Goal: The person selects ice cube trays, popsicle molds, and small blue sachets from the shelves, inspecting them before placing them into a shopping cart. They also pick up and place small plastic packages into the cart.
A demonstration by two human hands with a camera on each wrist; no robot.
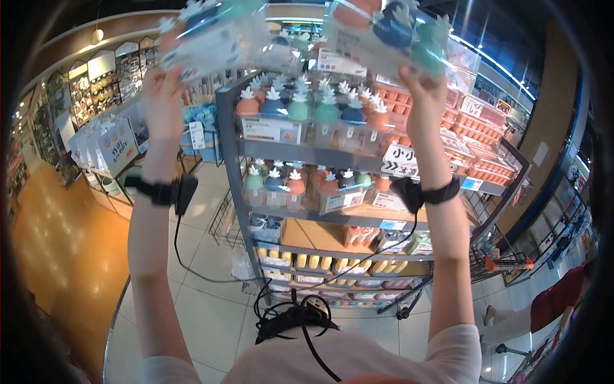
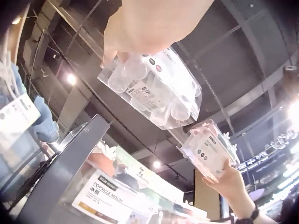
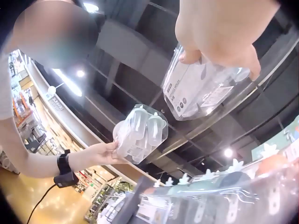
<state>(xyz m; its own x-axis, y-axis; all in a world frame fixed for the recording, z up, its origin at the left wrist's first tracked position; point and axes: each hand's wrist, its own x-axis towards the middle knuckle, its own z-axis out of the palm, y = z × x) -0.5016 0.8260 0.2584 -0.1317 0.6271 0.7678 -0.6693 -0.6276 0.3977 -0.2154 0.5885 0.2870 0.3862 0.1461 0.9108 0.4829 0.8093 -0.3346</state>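
Note:
Both arms are raised in front of the top shelf. My left hand (image 1: 163, 105) grips a clear pack of popsicle molds (image 1: 214, 48) with a white label, up at the top left of the head view. At the top right, my right hand (image 1: 425, 102) holds a second popsicle mold pack (image 1: 384, 35), with orange, navy and green leafy-topped lids. Seen from below in the left wrist view, the left pack (image 2: 154, 93) shows its pale mold cups. In the right wrist view the right pack (image 3: 191, 88) hangs under the hand, fingers at its edge.
A shelf rack (image 1: 288, 150) carries rows of similar molds (image 1: 326, 112), with yellow items (image 1: 313, 261) lower down. Orange packs (image 1: 473, 125) fill its right side. Cables (image 1: 224, 280) run from the wrist straps to the waist. Another person (image 1: 556, 297) stands at the right by a cart.

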